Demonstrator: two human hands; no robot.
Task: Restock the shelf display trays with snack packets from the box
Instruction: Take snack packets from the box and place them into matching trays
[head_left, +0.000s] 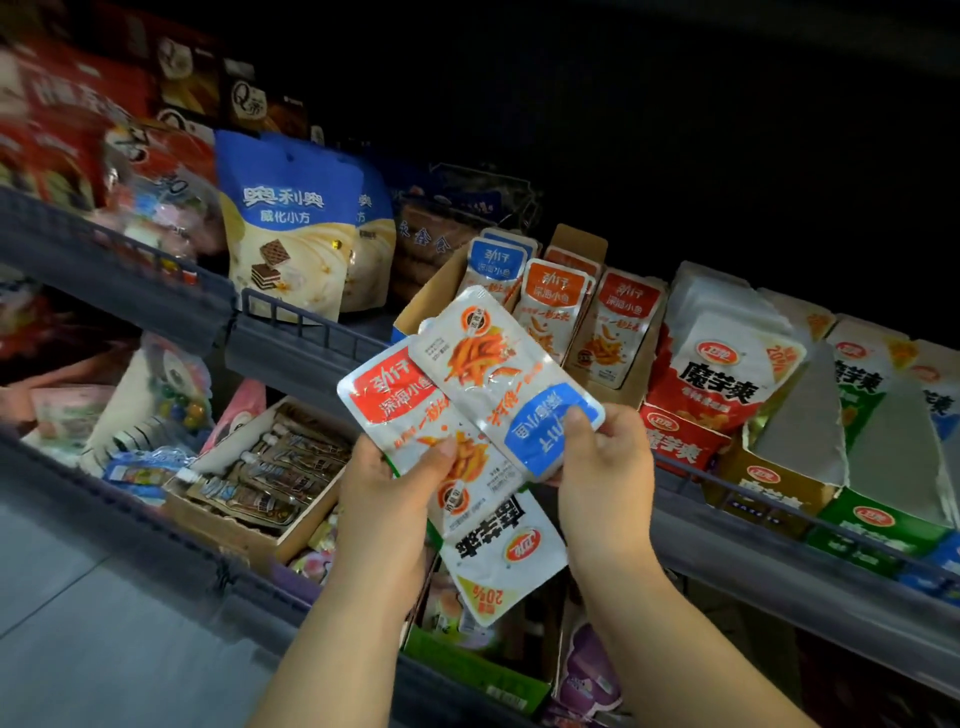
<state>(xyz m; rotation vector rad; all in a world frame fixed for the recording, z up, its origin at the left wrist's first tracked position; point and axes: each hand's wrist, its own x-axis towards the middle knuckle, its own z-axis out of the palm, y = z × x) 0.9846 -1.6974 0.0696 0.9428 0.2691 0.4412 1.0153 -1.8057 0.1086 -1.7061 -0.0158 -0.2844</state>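
My left hand (395, 499) grips a small stack of packets: a red-labelled fish snack packet (400, 410) on top and a white konjac packet (506, 551) hanging below it. My right hand (605, 467) pinches the blue end of a blue-labelled fish snack packet (498, 374), which lies upside down across the red one. Just behind them, on the middle shelf, a cardboard display tray (576, 244) holds upright rows of blue-labelled (493, 262) and red-labelled packets (556, 306).
To the right stand red (727, 374) and green (872, 519) konjac display boxes behind the shelf rail (779, 525). Oreo wafer bags (291, 223) fill the shelf to the left. The lower shelf has a box of brown sachets (270, 467).
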